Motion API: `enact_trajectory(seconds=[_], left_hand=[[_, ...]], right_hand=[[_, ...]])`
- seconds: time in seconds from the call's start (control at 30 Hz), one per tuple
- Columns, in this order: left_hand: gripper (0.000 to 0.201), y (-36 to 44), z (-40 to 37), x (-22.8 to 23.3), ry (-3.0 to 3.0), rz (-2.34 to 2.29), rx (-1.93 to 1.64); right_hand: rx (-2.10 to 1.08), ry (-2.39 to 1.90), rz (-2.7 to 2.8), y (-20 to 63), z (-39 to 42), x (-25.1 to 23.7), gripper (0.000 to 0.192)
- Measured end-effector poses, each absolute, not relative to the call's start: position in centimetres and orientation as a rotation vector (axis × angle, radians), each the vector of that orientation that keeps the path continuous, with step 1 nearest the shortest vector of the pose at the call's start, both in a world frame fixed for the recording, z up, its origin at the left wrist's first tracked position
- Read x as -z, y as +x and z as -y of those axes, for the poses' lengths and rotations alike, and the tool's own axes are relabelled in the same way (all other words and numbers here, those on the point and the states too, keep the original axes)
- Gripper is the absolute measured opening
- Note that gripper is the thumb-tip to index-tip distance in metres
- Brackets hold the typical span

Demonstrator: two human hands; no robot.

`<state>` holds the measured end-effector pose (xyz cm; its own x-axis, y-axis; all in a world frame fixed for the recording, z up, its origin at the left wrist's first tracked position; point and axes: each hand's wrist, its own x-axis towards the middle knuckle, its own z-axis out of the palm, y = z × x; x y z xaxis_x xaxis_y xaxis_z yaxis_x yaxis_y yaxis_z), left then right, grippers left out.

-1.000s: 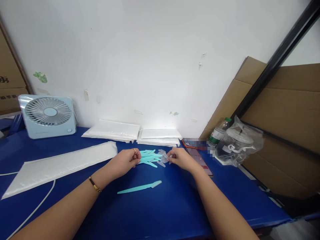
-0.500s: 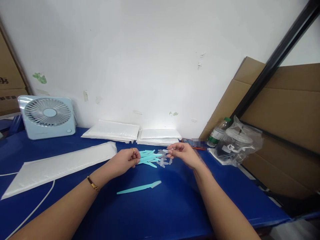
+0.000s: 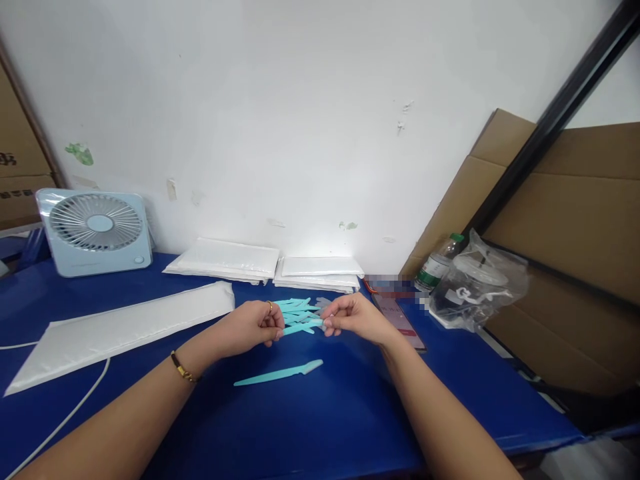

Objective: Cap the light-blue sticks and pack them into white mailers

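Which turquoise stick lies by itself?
The turquoise stick alone on the near part of the blue table. The others lie in the pile beyond, except the held stick, which runs from the left hand to the right hand.

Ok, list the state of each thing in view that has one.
Left hand, closed on held stick
Right hand, pinched at that stick's tip
Loose stick, lying flat
Turquoise pile, heaped loosely
White packets, stacked
Long packet, lying flat
Fan, upright; running unclear
Bottle, capped
Cup, bagged
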<state>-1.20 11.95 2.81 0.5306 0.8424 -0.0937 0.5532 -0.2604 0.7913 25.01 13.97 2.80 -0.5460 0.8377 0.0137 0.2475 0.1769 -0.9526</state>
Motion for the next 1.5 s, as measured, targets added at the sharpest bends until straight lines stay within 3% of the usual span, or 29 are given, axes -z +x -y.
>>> enact_trajectory(seconds=[0.2,0.33,0.43,0.6,0.8,1.0,1.5], left_hand=[[0.026,-1.5,-12.4,-1.8,2.298,-1.473,-0.495],[0.017,-1.1,-12.7,-1.0,2.419,-1.546,-0.43],[0.016,-0.9,-12.6,-1.2,2.465,-1.548,-0.351],[0.026,-0.9,-12.4,-2.2,2.521,-1.588,-0.366],[0.027,-1.1,-12.2,-2.4,2.44,-1.51,-0.414],[0.032,-1.0,-12.3,-2.5,2.313,-1.418,-0.467],[0.037,-1.3,-12.3,-3.0,2.063,-1.157,-0.446]], right_hand=[[-0.629,-1.07,2.402,26.1,-14.6,-2.4,0.018],[-0.492,-1.113,2.545,26.1,-15.2,-1.6,0.017],[-0.505,-1.129,2.538,26.0,-15.4,-1.5,0.01],[-0.601,-1.116,2.438,26.1,-15.1,-2.1,0.023],[-0.74,-1.166,2.265,25.9,-14.8,-2.2,0.026],[-0.668,-1.087,2.078,25.8,-15.1,-1.8,0.023],[-0.846,-0.822,1.88,24.7,-14.7,-1.8,0.019]])
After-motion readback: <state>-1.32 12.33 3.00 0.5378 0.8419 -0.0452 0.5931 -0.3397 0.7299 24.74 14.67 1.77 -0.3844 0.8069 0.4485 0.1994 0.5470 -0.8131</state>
